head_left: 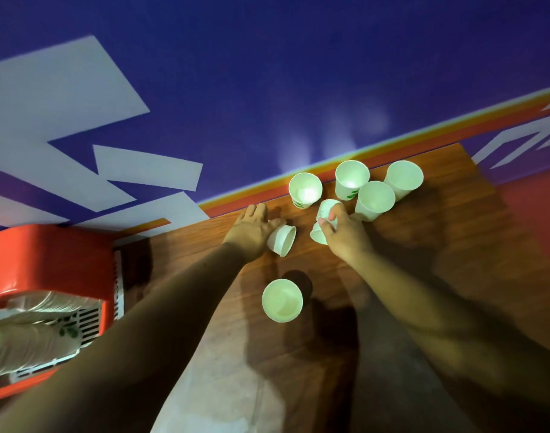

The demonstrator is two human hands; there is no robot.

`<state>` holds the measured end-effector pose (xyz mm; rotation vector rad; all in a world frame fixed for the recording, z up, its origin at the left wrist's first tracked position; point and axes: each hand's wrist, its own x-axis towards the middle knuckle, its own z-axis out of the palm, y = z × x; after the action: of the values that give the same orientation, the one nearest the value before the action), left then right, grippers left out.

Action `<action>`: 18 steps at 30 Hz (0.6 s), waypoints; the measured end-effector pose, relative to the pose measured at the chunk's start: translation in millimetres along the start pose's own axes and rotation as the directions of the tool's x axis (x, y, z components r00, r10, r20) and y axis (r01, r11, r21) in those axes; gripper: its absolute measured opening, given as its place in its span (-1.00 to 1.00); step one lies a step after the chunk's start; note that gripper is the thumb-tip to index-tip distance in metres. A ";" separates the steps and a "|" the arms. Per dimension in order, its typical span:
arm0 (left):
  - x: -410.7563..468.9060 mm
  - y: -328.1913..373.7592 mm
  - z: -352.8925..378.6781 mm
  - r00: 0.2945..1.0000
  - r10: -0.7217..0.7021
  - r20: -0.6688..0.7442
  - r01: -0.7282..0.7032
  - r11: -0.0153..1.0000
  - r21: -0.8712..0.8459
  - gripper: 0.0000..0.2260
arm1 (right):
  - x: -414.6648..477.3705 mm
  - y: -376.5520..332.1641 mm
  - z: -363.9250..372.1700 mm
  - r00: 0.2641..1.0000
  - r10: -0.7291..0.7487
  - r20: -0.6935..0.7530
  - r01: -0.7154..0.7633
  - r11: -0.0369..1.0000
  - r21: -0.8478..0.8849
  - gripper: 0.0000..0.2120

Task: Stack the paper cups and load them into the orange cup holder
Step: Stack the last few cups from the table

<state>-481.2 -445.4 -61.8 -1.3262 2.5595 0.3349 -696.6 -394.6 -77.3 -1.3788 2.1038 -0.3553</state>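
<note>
- Both forearms reach from the bottom of the frame to mid-frame.
- The left hand [252, 229] lies on a tipped cup [283, 240] whose mouth faces lower right; I cannot tell whether it grips the cup.
- Just right of it, the right hand [342, 232] curls round a held cup [327, 209].
- Four upright cups [351, 179] stand on the tabletop [455, 260] behind.
- The orange cup holder [49, 260], at lower left, already holds a stack [27, 332].

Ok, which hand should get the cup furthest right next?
Probably the right. The right hand is closest to that far-right cup, though it already grips tipped cups. The left hand is farther left, holding a cup on its side.
</note>
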 end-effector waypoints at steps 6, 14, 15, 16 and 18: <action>-30.2 -3.5 11.4 0.976 -0.207 0.064 0.213 0.869 -0.445 -0.29 | 1.1 -7.6 2.3 0.982 0.184 -0.033 -0.175 0.967 0.183 -0.38; -89.2 11.5 -11.6 0.962 -0.270 -0.035 0.051 0.304 -0.951 -0.31 | -51.1 -13.6 -20.0 0.972 0.230 0.045 -0.228 0.884 0.409 -0.48; -95.4 16.2 -12.4 0.966 -0.255 -0.053 0.022 0.283 -0.959 -0.33 | -60.2 -14.3 -25.5 0.972 0.228 0.051 -0.226 0.865 0.447 -0.51; -101.3 21.4 -13.4 0.968 -0.242 -0.064 0.001 0.259 -0.966 -0.34 | -68.3 -14.0 -29.9 0.974 0.220 0.054 -0.218 0.852 0.477 -0.52; -114.0 31.7 -15.8 0.974 -0.213 -0.072 -0.023 0.223 -0.974 -0.28 | -85.5 -12.1 -38.4 0.980 0.195 0.045 -0.191 0.844 0.502 -0.54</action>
<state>-445.1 -345.0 -8.3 -1.8717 2.2594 2.2181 -686.4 -326.5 -12.5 -0.8497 1.9413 -0.7660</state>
